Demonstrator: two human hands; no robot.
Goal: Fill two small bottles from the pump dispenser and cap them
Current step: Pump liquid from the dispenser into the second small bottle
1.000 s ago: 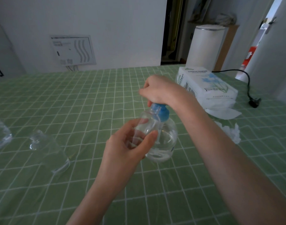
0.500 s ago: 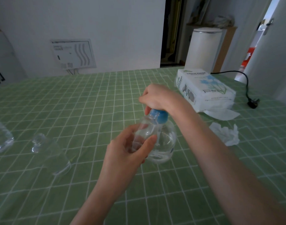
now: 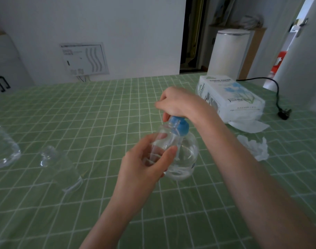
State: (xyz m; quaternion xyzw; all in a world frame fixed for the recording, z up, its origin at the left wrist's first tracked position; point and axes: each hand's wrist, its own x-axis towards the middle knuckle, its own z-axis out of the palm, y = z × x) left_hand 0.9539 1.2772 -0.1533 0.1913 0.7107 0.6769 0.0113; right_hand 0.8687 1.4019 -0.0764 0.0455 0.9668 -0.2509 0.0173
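A desk [image 3: 81, 108] under a green cloth with a white grid fills my view, with a white wall and a dark doorway behind it. Near the middle is a clear, round plastic pump dispenser [image 3: 186, 155] with a blue pump head [image 3: 182, 128] and some clear liquid in its lower part. I cannot tell whether its base touches the cloth. My right grip [image 3: 180, 105], a bare hand, comes in from above with its fingers curled down over the pump head, clasping it. My left grip [image 3: 144, 166] is wrapped around a small clear plastic bottle [image 3: 161, 141], held upright against the near side of the dispenser. The bottle's open neck is just under the blue head. A second small clear bottle [image 3: 61, 169] is on the cloth well to the left, and a larger clear container [image 3: 4, 150] is cut off by the left edge. To the right lie a white tissue pack printed with blue flowers [image 3: 230, 97], a crumpled white tissue [image 3: 254, 147] nearer to me, and a black power cord [image 3: 279, 103] ending in a plug. A white cylindrical bin [image 3: 227, 53] stands beyond the desk.
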